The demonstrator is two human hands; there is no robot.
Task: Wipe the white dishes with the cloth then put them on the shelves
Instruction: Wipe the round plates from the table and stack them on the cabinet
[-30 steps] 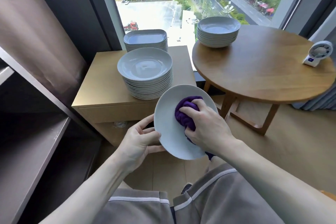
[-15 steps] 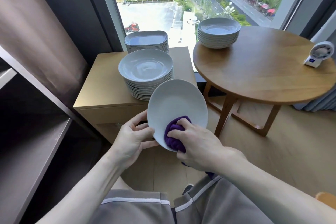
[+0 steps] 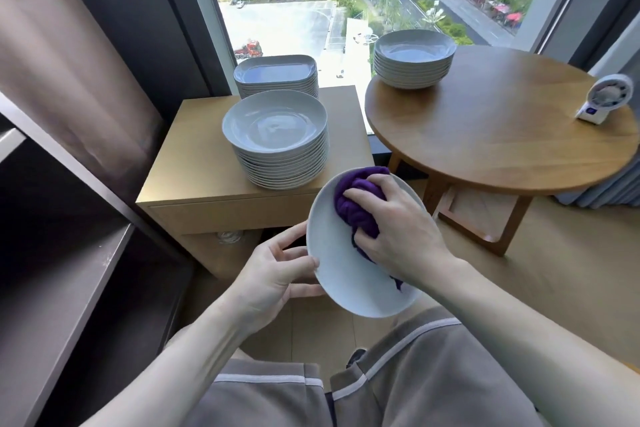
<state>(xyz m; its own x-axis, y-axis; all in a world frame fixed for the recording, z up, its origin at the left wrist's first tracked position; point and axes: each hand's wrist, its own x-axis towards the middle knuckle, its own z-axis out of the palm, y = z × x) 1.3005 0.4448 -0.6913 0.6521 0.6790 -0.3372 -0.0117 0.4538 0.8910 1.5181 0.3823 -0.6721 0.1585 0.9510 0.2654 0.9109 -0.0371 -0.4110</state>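
Well to the left of the left hand (image 3: 277,274), the dark shelves (image 3: 52,305) run along the frame's edge. The left hand grips the left rim of a white dish (image 3: 343,288), thumb laid on the inner face and fingers curled behind it. The dish is held in the air between the two hands, tilted so its hollow faces up toward the person. It shows as an oval whose long axis runs from far to near, leaning slightly right at the near end.

The right hand (image 3: 405,236) has its fingers curled over a bunched purple cloth (image 3: 360,208) and presses it on the far part of the dish's inner face. A tail of cloth trails under the wrist.

Beyond the left hand, a wooden cabinet (image 3: 194,166) carries a tall stack of round dishes (image 3: 277,128), with a stack of squarish plates (image 3: 275,71) just behind it. Beyond and to the right of the right hand, a round table (image 3: 502,149) holds a stack of bowls (image 3: 414,59) at its far left edge. Well apart from them, at the right edge, stands a small white fan (image 3: 606,100). The blue label on its base is too small to read.
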